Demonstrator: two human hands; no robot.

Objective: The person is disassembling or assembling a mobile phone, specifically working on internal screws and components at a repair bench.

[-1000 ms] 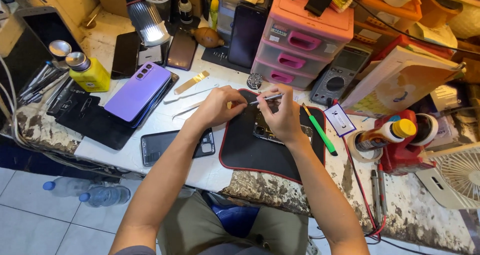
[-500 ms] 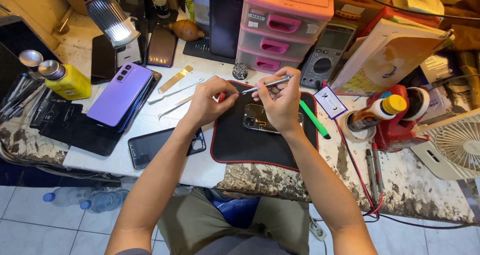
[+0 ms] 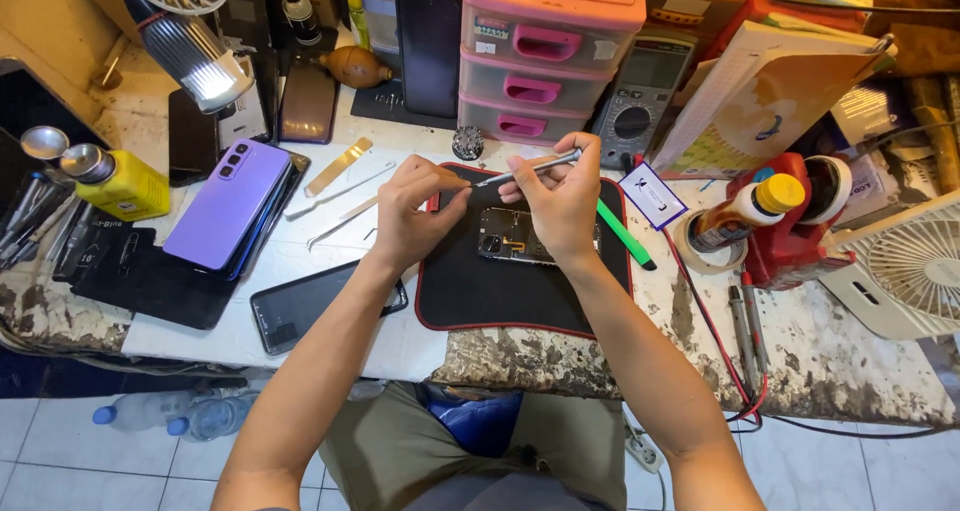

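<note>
On the cluttered counter (image 3: 300, 346), my right hand (image 3: 560, 196) has lifted the screwdriver (image 3: 530, 169) off the phone (image 3: 520, 241); left hand (image 3: 410, 211) pinches its tip.

Mat front: bare black mat (image 3: 500, 296) is lying open below the opened phone (image 3: 515, 239), giving free passage.
Behind: pink drawer unit (image 3: 545, 56) and multimeter (image 3: 635, 106) are walling off the back.
Left: metal pry tools (image 3: 340, 186), purple phone (image 3: 225, 206) and dark phone (image 3: 320, 306) are crowding the worktop (image 3: 330, 346).
Right: green pen (image 3: 625, 236), tape roll (image 3: 700, 251) and brown bottle (image 3: 745, 211) are blocking that side.
</note>
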